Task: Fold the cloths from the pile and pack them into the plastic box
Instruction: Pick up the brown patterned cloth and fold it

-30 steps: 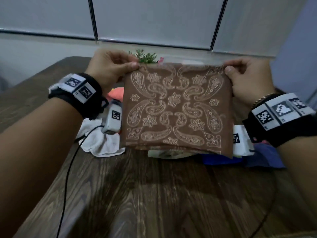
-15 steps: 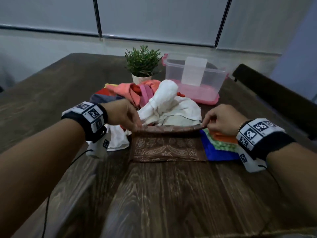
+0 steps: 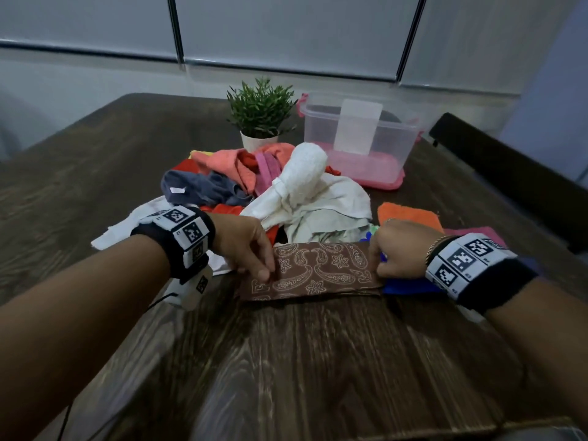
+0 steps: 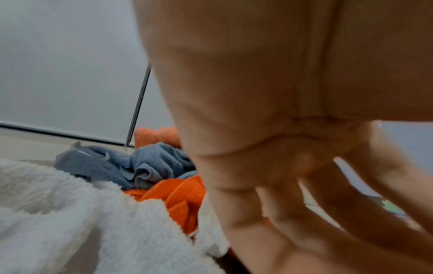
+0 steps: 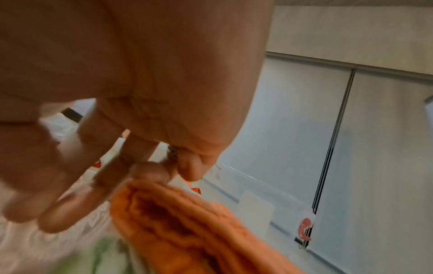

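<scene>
- The brown cloth point(image 3: 313, 270) looked thin, light and floppy; best taken at its corners.
- Left hand point(image 3: 245, 246) pressed one end; right hand point(image 3: 396, 249) pinched the other.

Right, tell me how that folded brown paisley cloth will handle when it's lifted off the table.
The brown paisley cloth lies thin and flat in layers, so it is probably floppy and light. Lifted by one edge, the fold would likely fall open. The left hand and right hand sit at its ends, which suits supporting both sides.
</scene>
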